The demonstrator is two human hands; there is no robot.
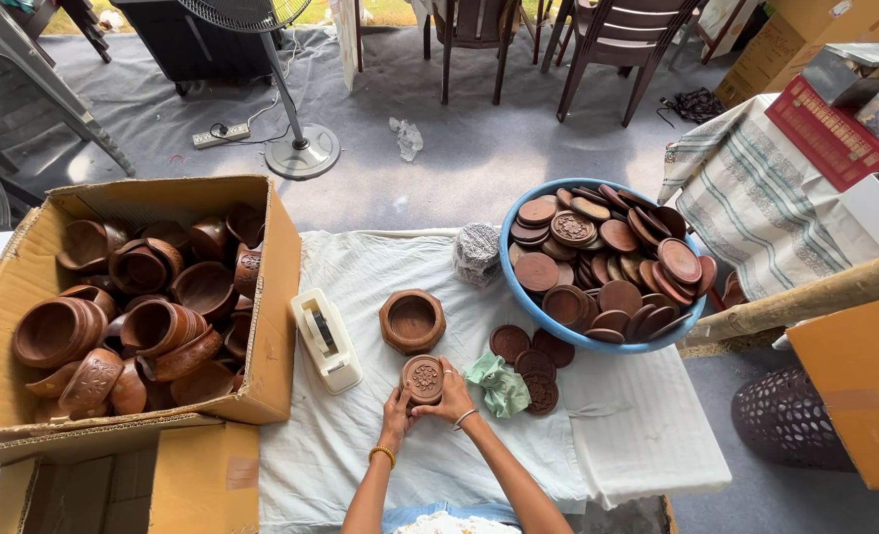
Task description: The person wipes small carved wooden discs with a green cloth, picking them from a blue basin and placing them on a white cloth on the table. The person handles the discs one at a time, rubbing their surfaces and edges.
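Both hands, left (pixel 396 404) and right (pixel 451 398), clasp a lidded wooden pot (pixel 422 380) over the white cloth (pixel 360 435). Just beyond stand an open pot (pixel 412 320) and a few loose lids (pixel 530 356). The box of pots (pixel 133 307) and the basin of lids (pixel 598 262) look full, so most seems undone.

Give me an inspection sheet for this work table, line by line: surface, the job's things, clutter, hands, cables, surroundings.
Surface: white cloth-covered table, wrinkled.
Job's things: round carved wooden lidded box, held in both hands; open brown wooden bowl just behind; loose round wooden lids to the right.
Clutter: green rag; white tape dispenser; blue basin of lids; cardboard box of wooden bowls.
Hands: left hand and right hand grip the box.
Cables: white power strip on the floor.
Surroundings: pedestal fan, brown chairs.
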